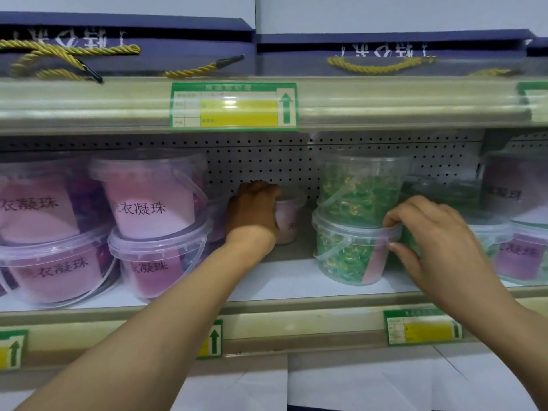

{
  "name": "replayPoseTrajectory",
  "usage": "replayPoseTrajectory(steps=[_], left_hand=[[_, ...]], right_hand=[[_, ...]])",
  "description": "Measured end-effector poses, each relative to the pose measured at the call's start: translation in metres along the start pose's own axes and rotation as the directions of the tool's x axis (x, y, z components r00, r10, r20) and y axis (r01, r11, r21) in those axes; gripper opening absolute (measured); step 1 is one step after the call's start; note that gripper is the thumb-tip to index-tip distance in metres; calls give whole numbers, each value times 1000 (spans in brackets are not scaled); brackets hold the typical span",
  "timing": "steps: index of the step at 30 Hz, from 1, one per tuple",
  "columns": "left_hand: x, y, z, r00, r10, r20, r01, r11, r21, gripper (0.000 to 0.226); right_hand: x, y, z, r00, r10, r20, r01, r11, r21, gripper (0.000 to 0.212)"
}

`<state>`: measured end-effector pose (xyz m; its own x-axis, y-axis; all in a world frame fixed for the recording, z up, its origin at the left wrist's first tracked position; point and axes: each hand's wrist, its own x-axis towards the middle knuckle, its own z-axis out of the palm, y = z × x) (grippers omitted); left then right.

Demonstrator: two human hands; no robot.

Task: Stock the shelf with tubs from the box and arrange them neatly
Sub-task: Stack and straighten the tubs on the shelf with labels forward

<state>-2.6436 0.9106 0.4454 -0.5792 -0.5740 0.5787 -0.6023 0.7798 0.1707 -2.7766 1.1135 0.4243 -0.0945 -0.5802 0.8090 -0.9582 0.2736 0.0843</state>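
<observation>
Fingers [394, 221] pinch green tub [347, 253] on white shelf [281, 280], pegboard [261, 161] behind.

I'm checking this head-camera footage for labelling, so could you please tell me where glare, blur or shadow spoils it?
Head view: glare whitens the upper price tag; the frame edges are soft and bowed; the left hand is shadowed deep in the shelf, beside a dim pink tub; the right hand and green tubs are well lit.

A grey perforated back panel [267, 155] is seen behind beige metal shelving. Green-and-yellow price labels [234, 105] are clipped along the shelf edges, and blue gift bags [127, 40] with gold rope handles are laid above.
</observation>
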Motion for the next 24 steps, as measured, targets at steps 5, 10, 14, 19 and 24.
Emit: replayPoseTrajectory(steps=[5,10,14,19,24], left_hand=[[2,9,1,998,32,50,-36,997,68,40],[-1,1,-3,998,-58,-12,59,997,49,31],[1,3,3,999,-49,17,51,991,-126,37],[5,4,6,998,-38,52,44,992,-121,33],[4,2,3,998,-35,61,43,990,-137,34]], right_hand=[[-1,-1,-2,1000,-14,17,13,1000,25,40],[-1,-4,-5,999,-12,32,10,998,62,37],[-1,-10,-6,999,-23,33,19,995,100,35],[-3,-14,-6,999,-25,24,22,993,115,32],[-6,-16,-5,1000,-22,11,20,992,127,31]])
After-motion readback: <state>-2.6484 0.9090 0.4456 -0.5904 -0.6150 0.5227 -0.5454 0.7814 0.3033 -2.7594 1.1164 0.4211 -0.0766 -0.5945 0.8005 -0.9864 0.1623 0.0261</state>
